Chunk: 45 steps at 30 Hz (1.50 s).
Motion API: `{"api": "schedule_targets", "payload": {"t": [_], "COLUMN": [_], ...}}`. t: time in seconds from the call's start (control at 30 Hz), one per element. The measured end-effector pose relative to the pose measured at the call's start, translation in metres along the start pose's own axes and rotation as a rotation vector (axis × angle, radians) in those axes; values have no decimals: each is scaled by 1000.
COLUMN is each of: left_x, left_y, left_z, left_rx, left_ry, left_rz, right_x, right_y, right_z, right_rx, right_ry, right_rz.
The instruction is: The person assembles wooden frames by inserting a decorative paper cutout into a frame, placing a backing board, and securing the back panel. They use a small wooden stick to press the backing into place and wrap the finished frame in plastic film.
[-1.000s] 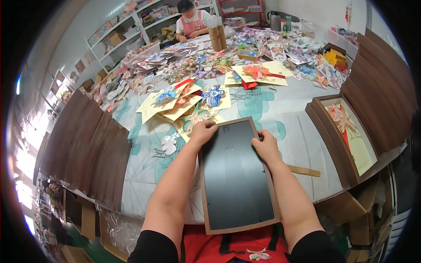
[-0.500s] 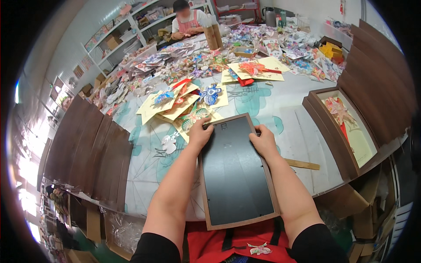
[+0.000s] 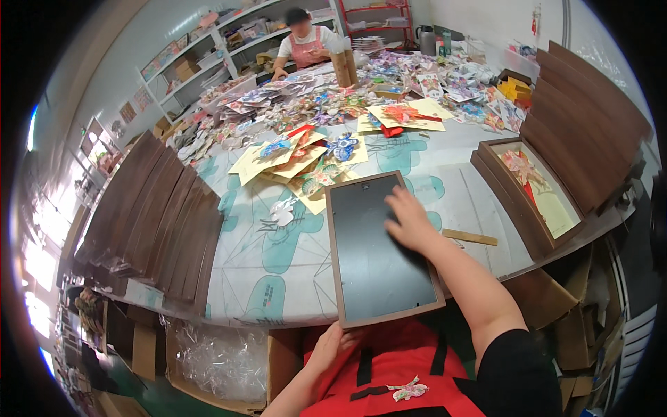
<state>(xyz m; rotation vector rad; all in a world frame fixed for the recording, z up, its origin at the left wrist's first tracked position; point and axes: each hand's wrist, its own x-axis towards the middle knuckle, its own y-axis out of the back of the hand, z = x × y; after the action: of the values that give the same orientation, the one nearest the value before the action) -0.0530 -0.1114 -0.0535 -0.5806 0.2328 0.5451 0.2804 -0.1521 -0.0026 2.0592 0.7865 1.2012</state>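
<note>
A brown picture frame (image 3: 439, 295) lies back side up in front of me, its near edge sticking out past the table's edge. Black backing board (image 3: 379, 260) fills it, with small dark tabs along the border. My right hand (image 3: 410, 219) rests on the upper right of the board, fingers apart and stretched out. Down at the frame's near left corner, my left hand (image 3: 330, 347) grips the edge; some of its fingers are hidden underneath. Just beyond the frame are cream cards (image 3: 278, 156) with colourful cut-out figures, and a white cut-out (image 3: 282, 212) lies to the left.
Brown frames stand stacked at left (image 3: 149, 215) and right (image 3: 583, 125). A framed cut-out (image 3: 531, 177) sits at right, near a flat wooden stick (image 3: 470, 237). Paper pieces (image 3: 313, 104) heap the far table, where a co-worker (image 3: 306, 45) sits. An open carton (image 3: 219, 361) holds clear plastic.
My left hand has left the frame's far left side and is now at its near left corner. My right hand has let go of the right edge and lies spread over the backing.
</note>
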Motion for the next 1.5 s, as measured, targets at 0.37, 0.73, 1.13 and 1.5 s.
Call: {"api": "schedule_targets", "payload": {"t": [0.37, 0.73, 1.13, 1.5], "left_x": [-8, 73, 110, 90], "left_y": [-68, -79, -124, -88], "left_z": [44, 118, 115, 143], "left_rx": [103, 1284, 1524, 1654], "left_ry": [-293, -1118, -1118, -994], "left_rz": [-478, 180, 444, 265], "right_x": [-129, -164, -163, -159], "right_y": [80, 103, 74, 93], "right_z": [-101, -34, -111, -104], "right_rx": [57, 1656, 1722, 1771], "right_ry": [54, -645, -661, -612], "right_rz": [66, 726, 356, 390]}}
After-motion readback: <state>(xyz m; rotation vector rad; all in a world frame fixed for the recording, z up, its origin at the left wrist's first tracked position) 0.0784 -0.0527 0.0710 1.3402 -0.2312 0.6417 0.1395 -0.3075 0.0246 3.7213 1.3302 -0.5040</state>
